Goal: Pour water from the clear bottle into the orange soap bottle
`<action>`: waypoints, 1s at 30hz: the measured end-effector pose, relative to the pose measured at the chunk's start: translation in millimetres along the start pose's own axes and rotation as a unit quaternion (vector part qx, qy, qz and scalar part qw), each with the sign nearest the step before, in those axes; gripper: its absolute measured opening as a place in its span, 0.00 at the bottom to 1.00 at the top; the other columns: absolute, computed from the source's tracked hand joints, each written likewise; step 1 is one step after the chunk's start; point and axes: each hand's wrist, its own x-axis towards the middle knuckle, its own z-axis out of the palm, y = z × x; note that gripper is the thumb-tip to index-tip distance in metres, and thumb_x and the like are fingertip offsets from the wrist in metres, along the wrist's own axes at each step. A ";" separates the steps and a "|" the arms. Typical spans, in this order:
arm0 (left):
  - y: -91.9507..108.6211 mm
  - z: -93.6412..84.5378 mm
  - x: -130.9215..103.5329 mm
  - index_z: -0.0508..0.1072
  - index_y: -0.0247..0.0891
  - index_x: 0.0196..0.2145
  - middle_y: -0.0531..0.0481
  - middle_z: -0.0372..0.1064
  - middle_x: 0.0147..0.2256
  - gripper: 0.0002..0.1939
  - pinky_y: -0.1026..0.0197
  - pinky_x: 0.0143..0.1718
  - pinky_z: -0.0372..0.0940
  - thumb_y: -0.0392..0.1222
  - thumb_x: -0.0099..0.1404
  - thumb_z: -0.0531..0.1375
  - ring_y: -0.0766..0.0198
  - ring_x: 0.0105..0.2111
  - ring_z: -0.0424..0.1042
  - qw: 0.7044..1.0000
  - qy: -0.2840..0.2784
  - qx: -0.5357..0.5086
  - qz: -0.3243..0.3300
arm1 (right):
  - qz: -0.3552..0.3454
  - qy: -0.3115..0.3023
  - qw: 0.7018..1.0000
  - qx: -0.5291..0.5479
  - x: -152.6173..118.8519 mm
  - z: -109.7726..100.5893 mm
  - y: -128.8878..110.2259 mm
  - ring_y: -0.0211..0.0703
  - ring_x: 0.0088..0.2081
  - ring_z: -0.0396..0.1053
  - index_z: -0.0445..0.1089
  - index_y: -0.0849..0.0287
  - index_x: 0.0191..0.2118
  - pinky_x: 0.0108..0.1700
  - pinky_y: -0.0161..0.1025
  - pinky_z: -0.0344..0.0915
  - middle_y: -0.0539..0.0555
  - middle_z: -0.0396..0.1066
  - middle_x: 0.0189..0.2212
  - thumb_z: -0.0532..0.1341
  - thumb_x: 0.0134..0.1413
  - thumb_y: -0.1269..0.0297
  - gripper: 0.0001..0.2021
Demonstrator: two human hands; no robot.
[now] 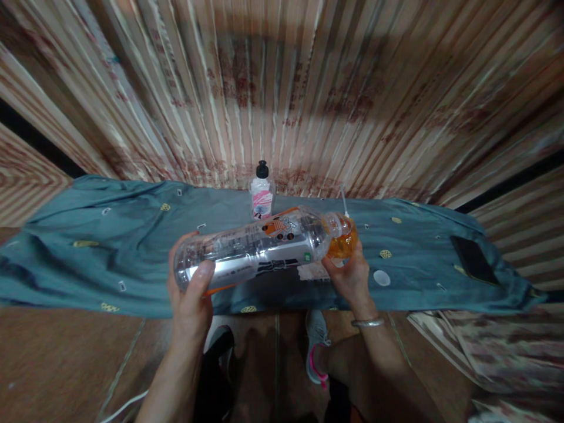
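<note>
A large clear plastic bottle (251,249) with a silver, black and orange label lies nearly sideways in the air, its neck towards the right. My left hand (189,288) is wrapped round its base, the thumb on the near side. At the neck end, my right hand (350,273) is closed round a small container of orange liquid (346,241). Bottle neck and container overlap, and I cannot tell whether they touch. A thin whitish stick or tube (344,200) shows just above the container. Some of the right fingers are hidden behind it.
A clear bottle with black cap and pink label (262,197) stands upright at the back of the teal cloth (132,235). Rightward lie a white round disc (381,278) and a dark phone (473,259). A pale patch (314,272) shows below the bottle. A striped curtain (282,88) hangs behind.
</note>
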 end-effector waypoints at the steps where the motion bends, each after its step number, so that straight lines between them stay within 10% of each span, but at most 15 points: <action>1: 0.6 0.3 -0.1 0.80 0.46 0.48 0.47 0.78 0.43 0.32 0.45 0.52 0.76 0.63 0.50 0.76 0.48 0.43 0.78 1.000 -0.001 0.000 -0.003 | 0.000 -0.001 1.000 0.001 0.0 0.2 -0.4 0.69 0.58 0.83 0.64 0.62 0.71 0.59 0.62 0.81 0.71 0.81 0.60 0.71 0.53 0.36 0.48; 30: -7.1 -3.0 2.4 0.80 0.44 0.52 0.49 0.79 0.43 0.35 0.55 0.43 0.74 0.62 0.51 0.77 0.54 0.41 0.77 1.000 0.000 -0.016 -0.011 | -0.015 -0.005 1.000 0.021 0.6 3.3 1.2 0.66 0.61 0.81 0.64 0.60 0.72 0.60 0.60 0.81 0.69 0.79 0.63 0.72 0.55 0.44 0.44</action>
